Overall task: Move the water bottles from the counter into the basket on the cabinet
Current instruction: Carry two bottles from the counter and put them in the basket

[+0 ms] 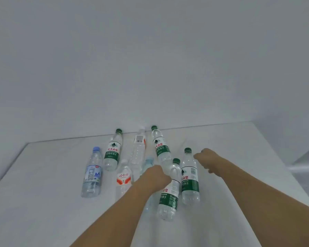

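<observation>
Several water bottles stand on the white counter [43,202]. Some have green caps and green labels: two at the back [112,150] [160,145], one in front [169,195] and one to the right [190,177]. There is also a blue-capped bottle [92,173] on the left, a clear one [138,148] at the back, a red-and-white labelled one [124,177], and a pale blue-capped one [149,163]. My left hand [157,175] hovers curled between the pale blue-capped bottle and the front green bottle, its fingers hidden. My right hand [205,161] is just right of the right green bottle, fingers bent and holding nothing. No basket is in view.
A plain white wall [150,59] rises behind the counter, close to the back bottles. The counter's right edge [296,175] drops off beside my right forearm. Its left edge runs diagonally at the far left.
</observation>
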### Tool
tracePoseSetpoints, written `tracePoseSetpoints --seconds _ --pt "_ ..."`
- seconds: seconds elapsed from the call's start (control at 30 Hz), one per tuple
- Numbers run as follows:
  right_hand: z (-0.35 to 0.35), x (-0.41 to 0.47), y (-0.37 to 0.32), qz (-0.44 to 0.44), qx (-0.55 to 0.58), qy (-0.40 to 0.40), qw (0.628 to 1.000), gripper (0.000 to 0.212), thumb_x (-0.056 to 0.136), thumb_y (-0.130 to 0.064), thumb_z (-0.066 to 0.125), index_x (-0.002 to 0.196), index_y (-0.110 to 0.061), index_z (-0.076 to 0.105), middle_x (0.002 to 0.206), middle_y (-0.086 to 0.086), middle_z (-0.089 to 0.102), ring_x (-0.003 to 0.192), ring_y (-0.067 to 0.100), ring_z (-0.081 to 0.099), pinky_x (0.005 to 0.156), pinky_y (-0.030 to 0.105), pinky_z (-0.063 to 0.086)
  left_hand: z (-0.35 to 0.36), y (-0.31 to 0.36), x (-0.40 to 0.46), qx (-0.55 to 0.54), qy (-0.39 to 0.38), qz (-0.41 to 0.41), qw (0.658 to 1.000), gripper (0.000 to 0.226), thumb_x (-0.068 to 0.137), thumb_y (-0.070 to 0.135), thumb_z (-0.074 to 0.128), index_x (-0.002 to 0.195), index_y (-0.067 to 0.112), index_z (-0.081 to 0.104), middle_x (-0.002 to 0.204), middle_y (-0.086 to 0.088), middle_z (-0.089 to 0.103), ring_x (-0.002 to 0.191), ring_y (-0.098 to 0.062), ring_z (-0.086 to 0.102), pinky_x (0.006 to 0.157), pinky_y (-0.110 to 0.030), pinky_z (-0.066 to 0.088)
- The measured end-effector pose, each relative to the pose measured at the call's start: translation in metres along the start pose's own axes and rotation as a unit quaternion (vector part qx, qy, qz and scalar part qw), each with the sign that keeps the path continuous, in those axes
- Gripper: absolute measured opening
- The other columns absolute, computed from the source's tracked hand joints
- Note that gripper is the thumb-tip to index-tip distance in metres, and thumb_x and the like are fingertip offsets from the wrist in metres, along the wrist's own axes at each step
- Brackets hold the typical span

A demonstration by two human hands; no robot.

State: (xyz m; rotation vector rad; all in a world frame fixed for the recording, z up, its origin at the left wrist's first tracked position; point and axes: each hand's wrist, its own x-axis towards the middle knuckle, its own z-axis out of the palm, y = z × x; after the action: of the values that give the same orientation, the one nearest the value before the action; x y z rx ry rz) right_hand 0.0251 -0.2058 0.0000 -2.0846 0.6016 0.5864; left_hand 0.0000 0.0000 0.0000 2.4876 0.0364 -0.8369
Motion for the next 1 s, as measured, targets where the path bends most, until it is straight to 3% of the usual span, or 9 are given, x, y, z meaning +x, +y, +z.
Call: tracePoseSetpoints --seconds 0.1,0.2,0.27,0.37,0.5,0.63,0.73,0.9,1.0 --pt "0.019 0.042 0.012 0.028 0.070 -0.004 0.997 0.023 0.093 -0.021 0.050 0.108 -0.003 0.049 0.085 0.008 0.047 0.082 0.026 0.046 0.060 0.031 0.038 0.029 -0.004 0.034 -0.041 -0.008 -0.024 0.999 0.023 0.090 0.034 0.059 0.099 0.014 0.052 0.099 -0.005 0.061 0.083 -0.017 0.059 0.067 -0.027 0.049" --pt "0.040 0.068 0.021 0.046 0.091 -0.014 0.995 0.031 0.091 -0.029 0.054 0.111 -0.005 0.051 0.103 0.013 0.057 0.091 0.030 0.056 0.068 0.035 0.044 0.056 -0.012 0.053 -0.052 -0.022 -0.045 0.997 0.037 0.083 0.043 0.067 0.100 0.016 0.048 0.087 0.000 0.058 0.075 -0.016 0.058 0.059 -0.027 0.047" --pt "0.049 0.079 0.029 0.050 0.103 -0.020 0.993 0.033 0.089 -0.033 0.059 0.107 -0.005 0.054 0.100 0.016 0.064 0.083 0.030 0.063 0.065 0.035 0.050 0.069 -0.019 0.059 -0.063 -0.026 -0.061 0.996 0.049 0.075 0.050 0.073 0.102 0.017 0.048 0.084 0.003 0.057 0.072 -0.012 0.057 0.056 -0.026 0.046" --pt "0.056 0.090 0.037 0.053 0.121 -0.031 0.991 0.037 0.083 -0.043 0.065 0.096 -0.009 0.056 0.085 0.016 0.070 0.072 0.031 0.069 0.069 0.040 0.056 0.080 -0.026 0.065 -0.088 -0.022 -0.074 0.993 0.064 0.069 0.054 0.074 0.112 0.017 0.045 0.095 0.000 0.059 0.086 -0.018 0.061 0.073 -0.033 0.053" --pt "0.057 0.094 0.045 0.039 0.136 -0.004 0.990 0.035 0.073 -0.039 0.070 0.090 -0.010 0.057 0.074 0.012 0.071 0.057 0.026 0.070 0.053 0.033 0.055 0.090 -0.027 0.067 -0.104 0.007 -0.087 0.991 0.073 0.061 0.058 0.073 0.115 0.017 0.046 0.101 0.000 0.060 0.091 -0.019 0.061 0.083 -0.038 0.055" --pt "0.055 0.084 0.054 0.049 0.181 -0.006 0.982 0.035 0.071 -0.034 0.071 0.093 -0.010 0.056 0.073 0.012 0.072 0.054 0.025 0.070 0.050 0.034 0.057 0.089 -0.028 0.063 -0.144 0.013 -0.100 0.984 0.069 0.056 0.055 0.073 0.109 0.018 0.048 0.093 0.002 0.062 0.081 -0.015 0.062 0.068 -0.031 0.055" --pt "0.051 0.071 0.060 0.073 0.261 0.006 0.963 0.050 0.072 -0.029 0.071 0.110 -0.006 0.049 0.088 0.016 0.068 0.059 0.028 0.067 0.049 0.034 0.055 0.082 -0.031 0.055 -0.277 0.002 -0.108 0.955 0.063 0.059 0.039 0.078 0.109 0.017 0.049 0.091 -0.002 0.064 0.076 -0.016 0.064 0.054 -0.024 0.048" --pt "0.048 0.029 0.050 0.029 0.353 0.045 0.934 0.044 0.074 -0.032 0.074 0.107 -0.012 0.052 0.100 0.013 0.067 0.082 0.026 0.066 0.060 0.034 0.047 0.054 -0.027 0.023 -0.377 0.032 -0.018 0.925 0.071 0.064 0.016 0.081 0.120 0.034 0.041 0.099 0.003 0.064 0.084 -0.014 0.062 0.057 -0.023 0.044" --pt "0.030 -0.010 0.020 -0.021 0.378 0.080 0.922 0.037 0.072 -0.037 0.078 0.096 -0.014 0.060 0.091 0.011 0.068 0.076 0.025 0.064 0.065 0.035 0.048 0.022 -0.015 -0.008 -0.423 0.059 0.043 0.903 0.071 0.063 0.027 0.086 0.121 0.039 0.045 0.101 0.008 0.067 0.086 -0.012 0.066 0.060 -0.025 0.045"
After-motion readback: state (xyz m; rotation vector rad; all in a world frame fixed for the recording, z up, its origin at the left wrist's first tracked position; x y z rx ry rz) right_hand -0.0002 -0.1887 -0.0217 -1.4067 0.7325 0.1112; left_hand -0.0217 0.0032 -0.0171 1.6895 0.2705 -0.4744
